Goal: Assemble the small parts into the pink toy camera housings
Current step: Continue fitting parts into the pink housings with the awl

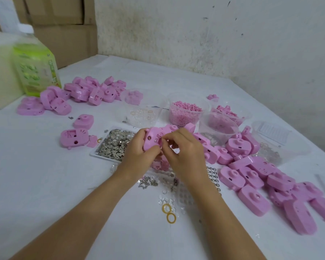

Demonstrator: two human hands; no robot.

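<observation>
Above a white table, L hand grips a pink housing. R hand, just beside, pinches thumb & forefinger at its face; can't tell what they hold. Tray of metal bits left of L hand.

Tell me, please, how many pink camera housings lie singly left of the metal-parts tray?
2: one pink plastic housing farther back, another nearer, beside the white metal-parts tray. None seem hidden.

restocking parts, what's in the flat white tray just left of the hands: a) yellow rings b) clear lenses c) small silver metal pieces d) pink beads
c: the white tray is heaped with shiny silver metal pieces.
</observation>
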